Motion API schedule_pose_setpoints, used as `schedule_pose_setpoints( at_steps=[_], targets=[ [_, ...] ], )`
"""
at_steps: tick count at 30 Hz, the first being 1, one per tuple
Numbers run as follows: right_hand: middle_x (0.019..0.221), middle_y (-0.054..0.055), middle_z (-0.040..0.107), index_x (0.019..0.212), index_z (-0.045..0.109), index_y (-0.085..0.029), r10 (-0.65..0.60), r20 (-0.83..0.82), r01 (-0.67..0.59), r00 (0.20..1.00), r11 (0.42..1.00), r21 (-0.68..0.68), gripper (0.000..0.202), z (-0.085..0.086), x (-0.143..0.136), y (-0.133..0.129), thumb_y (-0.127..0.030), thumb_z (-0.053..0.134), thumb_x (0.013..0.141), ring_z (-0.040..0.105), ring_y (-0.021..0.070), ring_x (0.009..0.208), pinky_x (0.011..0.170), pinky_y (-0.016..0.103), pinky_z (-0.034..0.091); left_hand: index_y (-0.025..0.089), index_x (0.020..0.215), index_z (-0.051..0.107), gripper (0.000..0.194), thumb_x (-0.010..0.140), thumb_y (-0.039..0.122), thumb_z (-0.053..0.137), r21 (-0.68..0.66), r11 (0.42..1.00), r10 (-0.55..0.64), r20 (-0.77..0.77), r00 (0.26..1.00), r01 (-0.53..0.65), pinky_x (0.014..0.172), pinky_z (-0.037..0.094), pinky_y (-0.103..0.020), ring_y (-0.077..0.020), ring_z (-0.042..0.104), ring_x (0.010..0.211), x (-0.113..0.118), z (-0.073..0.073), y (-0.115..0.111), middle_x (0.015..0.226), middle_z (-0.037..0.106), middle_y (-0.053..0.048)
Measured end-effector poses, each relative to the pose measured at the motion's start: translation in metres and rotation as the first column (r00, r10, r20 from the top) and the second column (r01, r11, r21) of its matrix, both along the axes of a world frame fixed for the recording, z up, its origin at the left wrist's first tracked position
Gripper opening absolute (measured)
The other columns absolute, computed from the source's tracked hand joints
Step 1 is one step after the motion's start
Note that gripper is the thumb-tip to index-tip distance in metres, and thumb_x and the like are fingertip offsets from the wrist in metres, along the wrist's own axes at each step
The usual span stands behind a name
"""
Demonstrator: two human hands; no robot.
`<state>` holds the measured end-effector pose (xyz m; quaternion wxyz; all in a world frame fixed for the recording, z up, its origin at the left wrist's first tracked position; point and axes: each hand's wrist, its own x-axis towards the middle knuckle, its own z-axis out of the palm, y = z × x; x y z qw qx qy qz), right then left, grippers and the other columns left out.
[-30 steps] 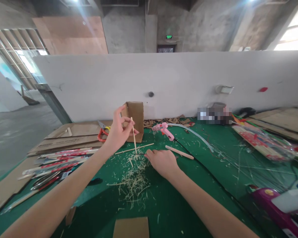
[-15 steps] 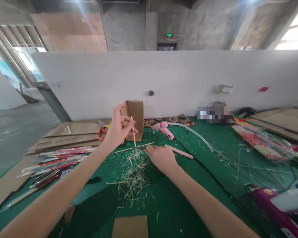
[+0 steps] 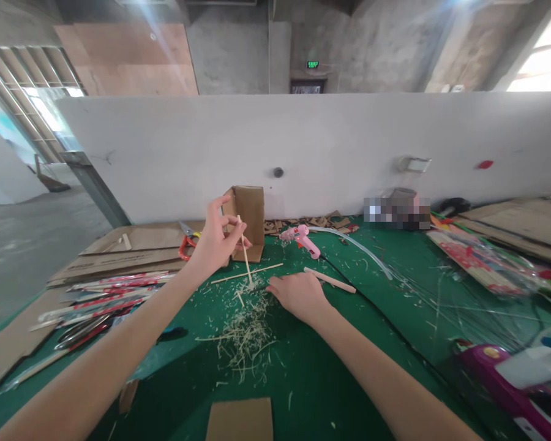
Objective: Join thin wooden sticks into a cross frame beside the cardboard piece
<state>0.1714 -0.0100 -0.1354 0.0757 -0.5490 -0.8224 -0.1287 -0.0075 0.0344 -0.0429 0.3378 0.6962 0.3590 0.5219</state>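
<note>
My left hand [image 3: 223,239] pinches the upper part of a thin wooden stick [image 3: 247,260] between thumb and fingers. The stick leans slightly, its lower end down at the pale shavings [image 3: 245,337] on the green table. Another thin stick [image 3: 224,278] lies across behind that lower end. Close to the right of it, my right hand [image 3: 300,294] rests low with its fingers curled together. What those fingers hold, if anything, is hidden. A thicker wooden stick [image 3: 337,283] lies just beyond my right hand.
Behind my left hand stands a folded cardboard piece [image 3: 250,214], with orange-handled scissors [image 3: 187,248] beside it. A pink glue gun [image 3: 307,242] trails a black cord. Wrapped sticks [image 3: 101,300] lie left, a cardboard square [image 3: 240,419] in front, a purple device [image 3: 487,367] right.
The stick in my left hand has shifted slightly left and its lower end sits a little higher. My right hand has stayed nearly in place.
</note>
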Motion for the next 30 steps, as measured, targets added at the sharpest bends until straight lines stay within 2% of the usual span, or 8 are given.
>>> schedule_pose_setpoints(
  at_steps=[5, 11, 15, 20, 25, 28, 30],
  targets=[
    [0.074, 0.005, 0.067, 0.089, 0.058, -0.022, -0.038, -0.063, 0.043, 0.997, 0.995, 0.085, 0.044, 0.0010, -0.0007, -0.0002, -0.042, 0.020, 0.094, 0.060, 0.0143, 0.066, 0.054, 0.021, 0.029, 0.028, 0.125, 0.022, 0.055, 0.080, 0.023, 0.054, -0.007, 1.000, -0.004, 0.008, 1.000, 0.004, 0.058, 0.056, -0.027, -0.0103, 0.061, 0.056, 0.0019, 0.0001, -0.0023, 0.084, 0.050, 0.001],
    [0.072, 0.004, 0.066, 0.086, 0.059, -0.022, -0.012, -0.020, 0.012, 1.000, 1.000, 0.010, 0.040, -0.0004, -0.0011, 0.0011, -0.044, 0.026, 0.092, 0.061, 0.0143, 0.065, 0.054, 0.021, 0.030, 0.029, 0.129, 0.018, 0.062, 0.080, 0.021, 0.054, -0.037, 0.999, -0.009, 0.007, 1.000, 0.009, 0.059, 0.056, -0.026, -0.0113, 0.062, 0.057, 0.0018, 0.0024, -0.0048, 0.084, 0.051, 0.000],
    [0.075, 0.004, 0.066, 0.090, 0.057, -0.023, -0.059, -0.057, 0.064, 0.997, 0.994, 0.093, 0.045, 0.0008, -0.0005, 0.0004, -0.042, 0.016, 0.094, 0.061, 0.0153, 0.067, 0.054, 0.022, 0.029, 0.030, 0.130, 0.017, 0.063, 0.080, 0.023, 0.055, -0.039, 0.999, -0.013, 0.011, 1.000, 0.013, 0.060, 0.057, -0.027, -0.0122, 0.063, 0.059, 0.0013, 0.0023, -0.0039, 0.083, 0.051, 0.000],
    [0.071, 0.004, 0.065, 0.085, 0.059, -0.021, 0.004, -0.008, -0.003, 1.000, 1.000, 0.006, 0.039, -0.0007, -0.0008, 0.0006, -0.044, 0.028, 0.092, 0.060, 0.0139, 0.064, 0.054, 0.021, 0.029, 0.029, 0.130, 0.017, 0.064, 0.080, 0.024, 0.057, -0.061, 0.998, -0.014, 0.010, 1.000, 0.015, 0.059, 0.057, -0.027, -0.0126, 0.063, 0.059, 0.0012, 0.0035, -0.0039, 0.082, 0.051, 0.000],
    [0.076, 0.007, 0.066, 0.091, 0.058, -0.020, -0.059, -0.066, 0.066, 0.996, 0.992, 0.105, 0.046, 0.0034, -0.0045, -0.0017, -0.041, 0.018, 0.094, 0.061, 0.0134, 0.067, 0.054, 0.021, 0.027, 0.029, 0.130, 0.017, 0.064, 0.079, 0.022, 0.055, -0.049, 0.998, -0.040, 0.010, 0.999, 0.040, 0.060, 0.057, -0.026, -0.0127, 0.064, 0.060, 0.0010, 0.0030, -0.0039, 0.083, 0.053, -0.001],
    [0.071, 0.006, 0.066, 0.092, 0.058, -0.021, -0.076, -0.047, 0.079, 0.996, 0.995, 0.061, 0.044, 0.0045, -0.0050, -0.0016, -0.042, 0.019, 0.094, 0.061, 0.0139, 0.063, 0.053, 0.022, 0.028, 0.028, 0.130, 0.017, 0.062, 0.079, 0.020, 0.053, -0.033, 0.999, -0.039, 0.008, 0.999, 0.039, 0.061, 0.057, -0.026, -0.0126, 0.064, 0.060, -0.0003, 0.0016, -0.0017, 0.083, 0.054, -0.001],
    [0.069, 0.005, 0.066, 0.090, 0.058, -0.021, -0.042, -0.016, 0.043, 0.999, 0.999, 0.007, 0.041, 0.0030, -0.0036, -0.0017, -0.044, 0.024, 0.093, 0.061, 0.0146, 0.063, 0.054, 0.022, 0.029, 0.028, 0.130, 0.017, 0.062, 0.080, 0.020, 0.052, -0.039, 0.998, -0.039, 0.012, 0.999, 0.039, 0.061, 0.057, -0.026, -0.0126, 0.064, 0.060, -0.0010, 0.0011, -0.0007, 0.082, 0.054, -0.001]
  ],
)
